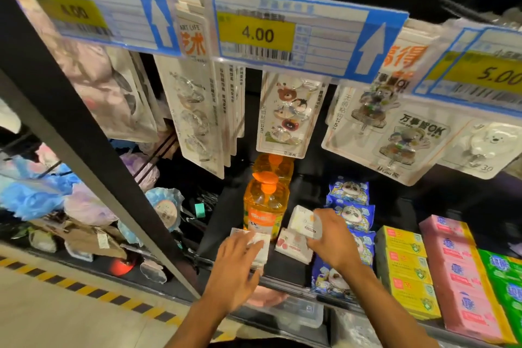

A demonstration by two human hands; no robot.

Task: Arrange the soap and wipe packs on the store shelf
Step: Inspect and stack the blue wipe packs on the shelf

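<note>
**Head camera, looking down into a dim store aisle**

From my remote seat, the biggest thing is the pale floor (56, 316) at lower left, crossed by a yellow-and-black hazard stripe (84, 288). A black upright post (84, 155) runs diagonally through the frame. To its left lies a bay heaped with blue and pink bath puffs (34, 195).

Right of the post is the dark shelf deck (282, 268). Blue-and-yellow price labels (296, 34) hang across the top of the view. Carded adhesive hooks (285, 113) dangle on pegs below them.

On the deck at far right, rows run front to back side by side: green soap boxes (505, 277), pink soap boxes (454, 271), yellow soap boxes (406, 265), then blue panda wipe packs (350, 192). Two orange pump bottles (264, 206) stand one behind the other, further left.

In front of the bottles, a pink-printed pack (293, 246) lies flat on the deck between my operator's hands.

The hands are apart. The right hand (330, 237) curls its fingers round an upper white pack (303, 220), held tilted just above the pink-printed one. The left hand (240, 260) lays fairly straight fingers over a front white pack (261, 246) near the deck's front edge. I cannot tell where its thumb sits.
</note>
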